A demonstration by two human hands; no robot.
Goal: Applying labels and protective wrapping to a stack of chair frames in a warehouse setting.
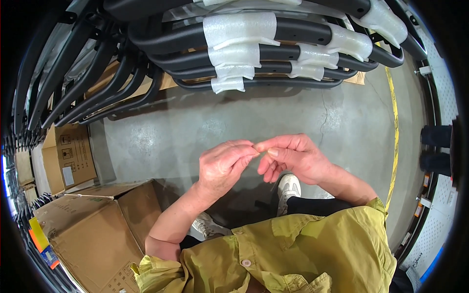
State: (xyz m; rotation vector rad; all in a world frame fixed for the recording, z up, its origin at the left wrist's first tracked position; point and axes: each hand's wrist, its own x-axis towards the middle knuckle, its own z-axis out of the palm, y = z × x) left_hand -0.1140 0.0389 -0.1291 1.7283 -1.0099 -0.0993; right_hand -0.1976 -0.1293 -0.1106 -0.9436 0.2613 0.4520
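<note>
So both hands are up in midair over the grey floor [190,122], meeting at the fingertips. The left hand [219,167] has its thumb and forefinger pinched together; the right hand [298,158] points its forefinger right at that pinch, thumb bent in close, other fingers loosely curled. Honestly can't tell if there's something tiny between them or if the right one's closed on anything.

Just beyond the hands is a stack of bent black metal tubes [303,30], padded with white foam wraps [239,29]. Big cardboard box [90,234] sits by the left forearm, white sneakers [289,185] down below, and there's yellow floor tape [394,127] off to the right.
</note>
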